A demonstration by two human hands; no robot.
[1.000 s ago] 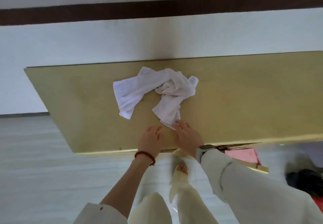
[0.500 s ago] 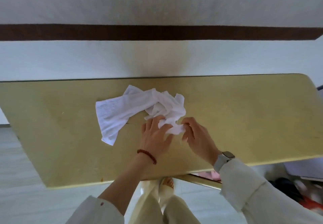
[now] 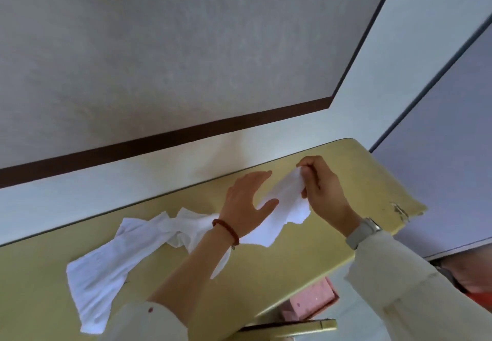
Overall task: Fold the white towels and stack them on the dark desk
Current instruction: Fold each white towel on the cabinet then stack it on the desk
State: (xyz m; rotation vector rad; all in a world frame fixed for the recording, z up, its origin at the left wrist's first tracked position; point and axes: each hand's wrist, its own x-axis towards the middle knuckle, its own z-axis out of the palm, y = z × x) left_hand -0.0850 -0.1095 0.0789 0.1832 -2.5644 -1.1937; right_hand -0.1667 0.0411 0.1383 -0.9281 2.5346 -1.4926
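From the head camera, the right hand [image 3: 323, 189] is pinching one end of the white towel [image 3: 111, 266] between curled fingers and lifting it above the yellowish desk [image 3: 359, 181]. The left hand [image 3: 246, 207] is hovering with straight, spread fingers beside the raised cloth, gripping nothing. The towel's other end is lying crumpled on the desktop at left.

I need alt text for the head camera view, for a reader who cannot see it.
A right hand pinches one end of a crumpled white towel and lifts it above a yellowish table. The open left hand is beside the raised cloth; the rest trails on the table.
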